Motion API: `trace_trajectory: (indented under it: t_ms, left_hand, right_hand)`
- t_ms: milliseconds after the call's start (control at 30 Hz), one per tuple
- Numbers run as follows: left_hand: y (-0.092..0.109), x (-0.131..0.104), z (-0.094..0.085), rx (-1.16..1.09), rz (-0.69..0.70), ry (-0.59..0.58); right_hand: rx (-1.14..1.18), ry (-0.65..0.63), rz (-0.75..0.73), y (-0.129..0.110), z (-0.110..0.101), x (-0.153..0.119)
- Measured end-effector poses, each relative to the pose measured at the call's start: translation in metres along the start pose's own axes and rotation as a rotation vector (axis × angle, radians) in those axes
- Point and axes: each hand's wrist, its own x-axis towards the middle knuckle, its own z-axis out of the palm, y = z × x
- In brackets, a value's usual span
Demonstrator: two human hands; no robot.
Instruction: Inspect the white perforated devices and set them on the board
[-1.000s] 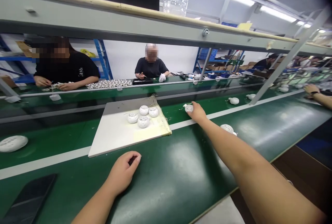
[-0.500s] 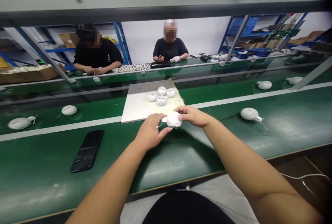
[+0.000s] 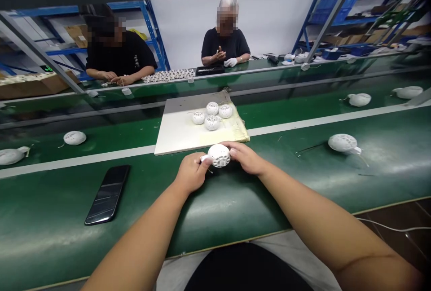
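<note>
Between my two hands is a round white plastic housing (image 3: pixel 219 155) with slotted vents and a short tab on its left side. My left hand (image 3: pixel 193 172) pinches it at that tab, thumb in front. On the opposite side, the fingers of my right hand (image 3: pixel 245 157) close on its edge. Both hands hold it just above the green bench, in front of a pale board (image 3: pixel 175 136). Several similar white housings (image 3: pixel 212 122) with dark slots sit grouped on that board.
A black phone (image 3: pixel 107 195) lies on the green surface at the left. More white housings with cords rest along the bench, one (image 3: pixel 342 143) at the right and another (image 3: pixel 74 138) at the left. Two people (image 3: pixel 225 41) work across a rail at the back.
The white housing has been turned, so its slotted vents now face me. My left thumb has come up against it. The view has tilted down somewhat.
</note>
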Motion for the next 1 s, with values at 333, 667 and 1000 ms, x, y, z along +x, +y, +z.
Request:
trace_trajectory:
  t_ms: [333,667,1000]
  left_hand:
    - [-0.001,-0.004,0.006,-0.397,-0.170,0.161]
    - [0.012,-0.001,-0.005,0.438,0.289,-0.054]
    - [0.028,-0.007,0.016,0.429,0.172,-0.116]
  right_hand:
    - [0.039,0.092,0.071,-0.008,0.008,0.000]
    - [0.065,0.211,0.103,0.000,0.019,0.001]
    - [-0.515,0.334,-0.413,-0.012,0.032,-0.006]
